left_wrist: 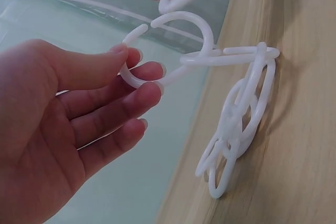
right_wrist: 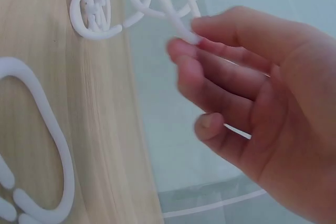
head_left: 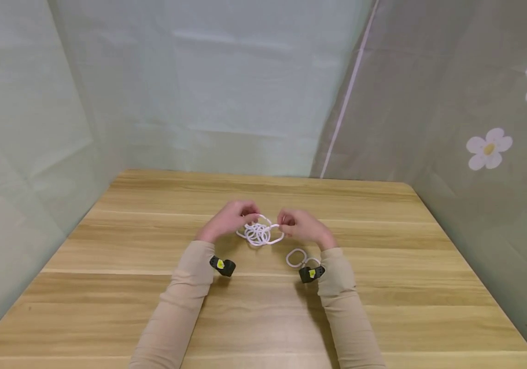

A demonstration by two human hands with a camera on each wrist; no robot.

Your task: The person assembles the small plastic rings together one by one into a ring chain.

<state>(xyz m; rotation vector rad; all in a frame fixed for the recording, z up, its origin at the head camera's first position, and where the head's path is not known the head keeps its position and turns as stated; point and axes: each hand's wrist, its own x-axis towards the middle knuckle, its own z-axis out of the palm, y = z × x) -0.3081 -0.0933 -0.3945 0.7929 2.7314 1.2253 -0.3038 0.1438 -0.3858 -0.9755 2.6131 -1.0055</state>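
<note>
My left hand pinches a white open curtain ring between thumb and fingers; its narrow gap faces up in the left wrist view. That ring hooks through another one, the end of a chain of linked white rings heaped on the table between the hands. Opposite, my right hand holds a second white ring by its end with thumb and fingertips. In the left wrist view this second ring hangs close to the gap of the first; whether they touch I cannot tell.
Two loose white rings lie on the wooden table near the right wrist: one ring in full view, the other partly behind the black wrist camera. Pale cloth curtains surround the table's back and sides.
</note>
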